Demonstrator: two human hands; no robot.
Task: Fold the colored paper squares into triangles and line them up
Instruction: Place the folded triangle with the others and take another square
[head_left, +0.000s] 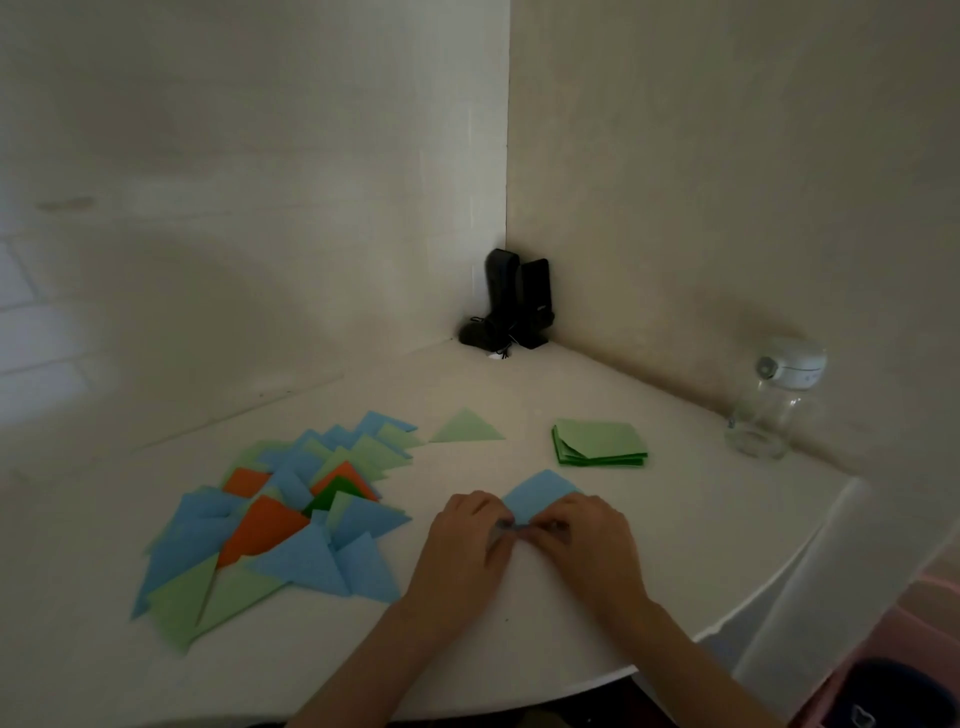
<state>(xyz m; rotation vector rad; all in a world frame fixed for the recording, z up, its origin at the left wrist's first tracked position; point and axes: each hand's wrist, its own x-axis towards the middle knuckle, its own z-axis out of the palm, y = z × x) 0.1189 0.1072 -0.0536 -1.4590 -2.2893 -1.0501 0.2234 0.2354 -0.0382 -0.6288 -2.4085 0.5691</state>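
Both hands meet over a blue paper square (543, 491) lying near the front edge of the white tabletop (701, 545). The left hand (465, 540) and the right hand (587, 540) have their fingers curled down and pinching the sheet's near edge, fingertips almost touching each other. Where the fingertips meet, the picture is blurred, so the fold line itself cannot be made out; most of the sheet lies hidden under the hands, and only its far corner shows.

Toward the left edge lies a heap of folded triangles (291, 525), blue, light green, orange and dark green, overlapping. One light green triangle (466, 428) lies apart beyond it. A stack of green squares (600, 441) sits farther back on the right, and a clear jar (769, 405) stands near the right wall. Black devices (519, 301) occupy the back corner.
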